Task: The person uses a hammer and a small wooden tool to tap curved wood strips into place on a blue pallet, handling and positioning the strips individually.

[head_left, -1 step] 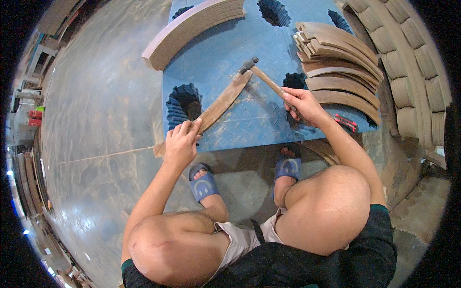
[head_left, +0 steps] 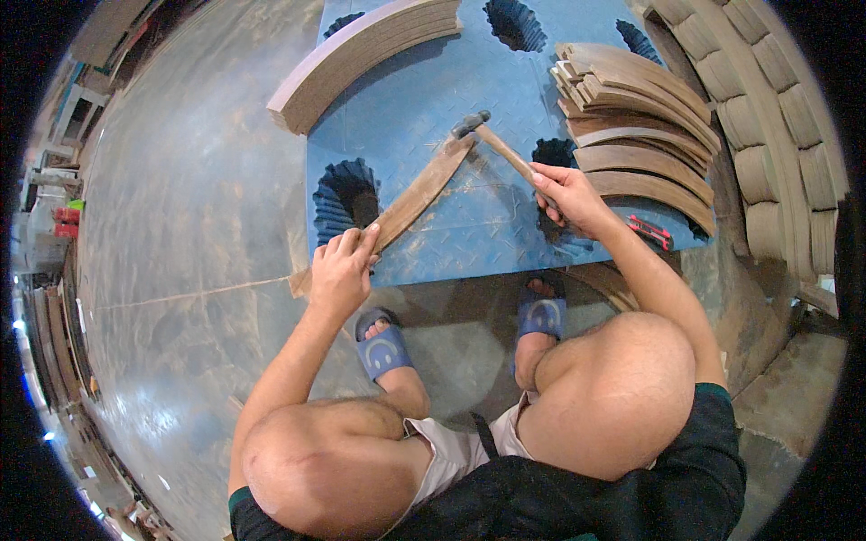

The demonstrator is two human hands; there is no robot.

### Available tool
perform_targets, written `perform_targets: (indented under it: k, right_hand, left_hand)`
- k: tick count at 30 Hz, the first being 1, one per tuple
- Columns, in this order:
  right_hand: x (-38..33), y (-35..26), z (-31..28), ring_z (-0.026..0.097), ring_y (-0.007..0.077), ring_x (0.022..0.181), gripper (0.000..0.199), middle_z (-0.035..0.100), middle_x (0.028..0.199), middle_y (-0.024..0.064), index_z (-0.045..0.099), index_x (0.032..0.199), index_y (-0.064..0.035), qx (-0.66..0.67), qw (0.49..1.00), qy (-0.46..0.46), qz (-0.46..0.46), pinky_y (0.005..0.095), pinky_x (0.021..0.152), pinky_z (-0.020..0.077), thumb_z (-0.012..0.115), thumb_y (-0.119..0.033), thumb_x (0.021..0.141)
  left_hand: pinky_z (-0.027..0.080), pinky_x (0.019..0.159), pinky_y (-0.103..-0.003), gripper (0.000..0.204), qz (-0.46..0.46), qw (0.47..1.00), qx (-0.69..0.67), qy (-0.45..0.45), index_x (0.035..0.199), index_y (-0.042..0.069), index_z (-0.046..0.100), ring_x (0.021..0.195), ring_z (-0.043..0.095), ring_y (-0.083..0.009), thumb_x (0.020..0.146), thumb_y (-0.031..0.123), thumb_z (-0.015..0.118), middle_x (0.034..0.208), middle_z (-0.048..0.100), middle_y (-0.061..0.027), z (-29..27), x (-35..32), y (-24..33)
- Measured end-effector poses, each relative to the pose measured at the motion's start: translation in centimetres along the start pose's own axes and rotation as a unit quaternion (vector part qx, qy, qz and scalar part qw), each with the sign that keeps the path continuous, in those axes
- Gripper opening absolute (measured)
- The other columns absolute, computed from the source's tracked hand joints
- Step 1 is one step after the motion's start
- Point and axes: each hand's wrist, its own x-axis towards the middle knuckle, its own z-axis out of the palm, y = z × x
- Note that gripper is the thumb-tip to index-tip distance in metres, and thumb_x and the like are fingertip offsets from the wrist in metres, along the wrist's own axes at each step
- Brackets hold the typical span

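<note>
Blue tread-patterned platform (head_left: 424, 239) stands on a grey concrete floor (head_left: 198, 180). On it, the left hand (head_left: 339, 272) presses the near end of a curved brown wooden strip (head_left: 419, 193); the right hand (head_left: 570, 200) is closed around a wooden-handled hammer (head_left: 507, 153), its dark metal head at the strip's far end, contact unclear. Beyond lie a red-and-black handheld tool (head_left: 649, 232), piled curved brown slats (head_left: 645, 162) and a thick pale curved stack (head_left: 361, 65).

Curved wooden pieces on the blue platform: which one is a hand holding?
The lone strip apart from both piles, its near end in the left hand. The others lie in the far-left pile and the right pile, untouched.
</note>
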Motion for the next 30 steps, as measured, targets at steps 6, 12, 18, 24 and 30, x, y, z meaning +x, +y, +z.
perform_targets:
  k: [6,12,18,24,30]
  right_hand:
    - [-0.9,1.4,2.4,0.053,0.0052,0.061,0.050,0.058,0.080,-0.0066,0.063,0.167,-0.0126,0.050,0.990,0.110,-0.070,0.0266,0.054,0.0457,0.066,-0.027,0.119]
    - [-4.0,0.7,6.1,0.052,0.0044,0.072,0.050,0.059,0.084,-0.0072,0.064,0.166,-0.0112,-0.015,0.995,-0.066,-0.067,0.0255,0.065,0.0470,0.069,-0.021,0.117]
    - [-1.3,1.4,3.5,0.059,0.0065,0.068,0.050,0.067,0.085,-0.0012,0.061,0.167,-0.0097,0.036,0.987,0.124,-0.094,0.0262,0.061,0.0491,0.067,-0.023,0.119]
    - [-5.1,1.1,7.4,0.079,0.0333,0.121,0.048,0.080,0.132,0.0218,0.070,0.158,-0.0152,-0.253,0.924,-0.010,-0.286,0.0415,0.101,0.0623,0.074,-0.018,0.110]
    - [-6.6,0.5,8.8,0.071,0.0326,0.085,0.062,0.063,0.101,0.0110,0.071,0.156,-0.0346,-0.480,0.772,0.031,-0.416,0.0450,0.074,0.0616,0.072,-0.008,0.100]
  left_hand:
    - [0.050,0.098,-0.046,0.063,0.009,1.000,-0.003,0.008,0.160,0.014,0.067,0.123,0.067,-0.0297,0.098,0.014,0.079,0.133,0.069,-0.0093,0.0,0.3,0.7]
    - [0.050,0.097,-0.046,0.063,0.004,1.000,0.003,0.013,0.159,0.014,0.068,0.122,0.067,-0.0297,0.097,0.013,0.079,0.133,0.069,-0.0085,-0.2,-0.2,-0.1]
    - [0.050,0.097,-0.046,0.062,0.004,1.000,-0.004,0.016,0.158,0.015,0.069,0.120,0.068,-0.0287,0.097,0.014,0.080,0.131,0.069,-0.0077,0.3,0.6,0.8]
    - [0.050,0.098,-0.045,0.062,0.006,1.000,-0.011,0.018,0.158,0.014,0.069,0.122,0.067,-0.0282,0.096,0.013,0.080,0.132,0.069,-0.0077,0.3,0.4,0.6]
    - [0.050,0.098,-0.045,0.065,0.006,1.000,0.010,0.006,0.158,0.014,0.068,0.122,0.067,-0.0286,0.094,0.010,0.078,0.131,0.068,-0.0075,-0.1,0.3,0.3]
